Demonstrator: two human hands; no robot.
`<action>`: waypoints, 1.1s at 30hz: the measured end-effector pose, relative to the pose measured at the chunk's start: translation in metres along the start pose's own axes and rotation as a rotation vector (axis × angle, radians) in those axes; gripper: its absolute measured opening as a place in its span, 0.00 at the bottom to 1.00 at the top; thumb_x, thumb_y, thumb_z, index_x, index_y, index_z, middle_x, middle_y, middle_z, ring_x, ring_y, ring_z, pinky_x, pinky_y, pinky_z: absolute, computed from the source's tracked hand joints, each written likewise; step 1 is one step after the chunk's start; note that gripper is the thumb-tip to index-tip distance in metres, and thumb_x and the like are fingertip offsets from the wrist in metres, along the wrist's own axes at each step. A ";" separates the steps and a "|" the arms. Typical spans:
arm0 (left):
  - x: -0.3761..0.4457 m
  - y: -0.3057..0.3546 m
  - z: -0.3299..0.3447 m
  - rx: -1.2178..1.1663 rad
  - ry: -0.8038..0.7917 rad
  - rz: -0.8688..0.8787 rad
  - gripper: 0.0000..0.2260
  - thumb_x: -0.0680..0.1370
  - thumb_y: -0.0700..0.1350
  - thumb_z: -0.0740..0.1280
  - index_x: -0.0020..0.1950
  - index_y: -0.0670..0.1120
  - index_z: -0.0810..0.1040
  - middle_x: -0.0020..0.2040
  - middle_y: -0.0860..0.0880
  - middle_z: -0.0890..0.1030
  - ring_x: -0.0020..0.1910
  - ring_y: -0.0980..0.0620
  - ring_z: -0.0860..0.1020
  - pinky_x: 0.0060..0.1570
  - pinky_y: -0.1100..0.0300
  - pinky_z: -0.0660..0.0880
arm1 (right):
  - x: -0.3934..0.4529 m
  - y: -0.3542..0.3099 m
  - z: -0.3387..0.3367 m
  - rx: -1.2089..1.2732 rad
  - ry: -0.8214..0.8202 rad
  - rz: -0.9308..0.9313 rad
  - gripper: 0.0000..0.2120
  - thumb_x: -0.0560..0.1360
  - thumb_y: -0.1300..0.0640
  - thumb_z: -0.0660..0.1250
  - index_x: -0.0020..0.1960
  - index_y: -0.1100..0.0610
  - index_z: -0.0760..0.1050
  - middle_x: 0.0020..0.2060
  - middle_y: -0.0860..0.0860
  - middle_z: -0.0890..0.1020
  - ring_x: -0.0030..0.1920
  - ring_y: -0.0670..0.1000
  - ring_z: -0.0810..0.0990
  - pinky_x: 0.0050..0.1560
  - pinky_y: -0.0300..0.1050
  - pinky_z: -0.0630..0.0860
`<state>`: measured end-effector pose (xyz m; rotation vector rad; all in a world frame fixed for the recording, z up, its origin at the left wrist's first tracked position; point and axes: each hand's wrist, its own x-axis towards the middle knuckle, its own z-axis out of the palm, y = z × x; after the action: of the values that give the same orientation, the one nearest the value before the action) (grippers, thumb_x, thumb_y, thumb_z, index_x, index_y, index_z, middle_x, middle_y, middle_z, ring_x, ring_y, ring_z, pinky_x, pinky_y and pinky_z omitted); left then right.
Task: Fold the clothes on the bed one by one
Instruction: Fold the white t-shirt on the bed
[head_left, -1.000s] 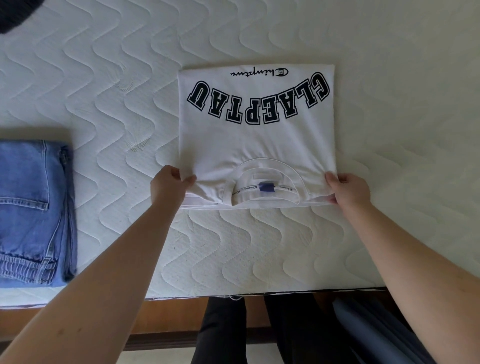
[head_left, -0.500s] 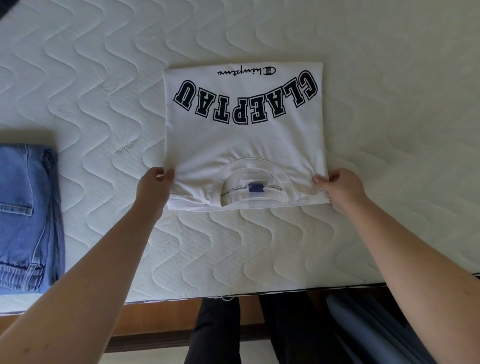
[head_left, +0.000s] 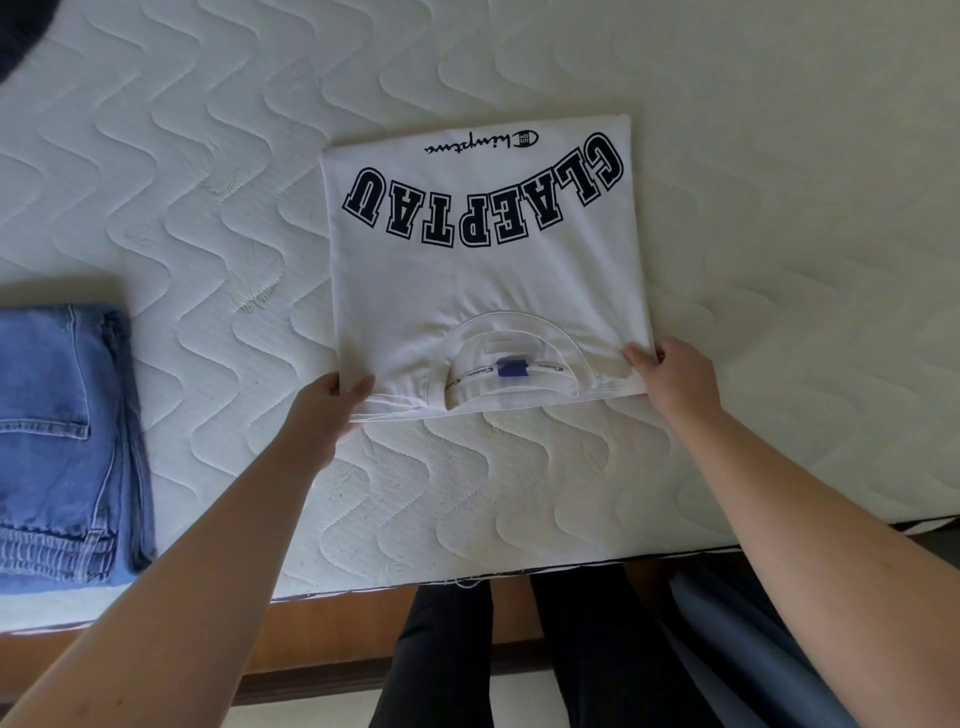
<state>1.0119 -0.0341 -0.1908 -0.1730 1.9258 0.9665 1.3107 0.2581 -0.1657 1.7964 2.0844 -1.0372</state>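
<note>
A white T-shirt (head_left: 483, 280) with dark block letters lies folded into a rectangle on the white quilted mattress (head_left: 779, 208), its collar and blue label facing me. My left hand (head_left: 332, 410) pinches the near left corner, thumb on top and fingers under the layers. My right hand (head_left: 670, 374) pinches the near right corner the same way. The shirt sits slightly skewed, its left side nearer to me than its right.
Folded blue jeans (head_left: 57, 441) lie at the left, near the mattress edge. A dark garment (head_left: 15, 36) shows at the top left corner. The wooden bed frame (head_left: 311, 639) and my dark trouser legs are below.
Both hands kept hold of the near corners and the shirt has turned a little, its left side coming toward me. The view swung back and forth.
</note>
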 end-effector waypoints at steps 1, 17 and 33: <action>-0.003 -0.002 0.001 -0.051 -0.004 -0.008 0.08 0.75 0.49 0.74 0.50 0.48 0.81 0.50 0.48 0.84 0.52 0.49 0.83 0.47 0.60 0.79 | -0.002 0.001 0.001 0.009 0.007 0.002 0.16 0.79 0.46 0.63 0.40 0.57 0.71 0.34 0.51 0.74 0.39 0.56 0.74 0.39 0.46 0.64; -0.015 0.003 -0.024 0.056 0.113 0.167 0.05 0.76 0.50 0.72 0.46 0.49 0.80 0.46 0.44 0.82 0.47 0.46 0.82 0.48 0.54 0.81 | -0.076 0.024 0.045 0.186 0.019 0.203 0.12 0.77 0.50 0.68 0.52 0.59 0.77 0.46 0.55 0.81 0.47 0.56 0.78 0.43 0.43 0.66; 0.007 0.034 -0.080 0.411 0.135 0.172 0.24 0.75 0.48 0.71 0.70 0.45 0.71 0.61 0.43 0.80 0.57 0.42 0.79 0.57 0.49 0.77 | -0.166 -0.016 0.109 0.134 -0.039 0.332 0.19 0.72 0.43 0.71 0.52 0.55 0.71 0.45 0.51 0.77 0.43 0.54 0.75 0.42 0.47 0.70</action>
<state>0.9375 -0.0641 -0.1579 0.1727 2.2477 0.6594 1.3050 0.0597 -0.1456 2.0757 1.6513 -1.1263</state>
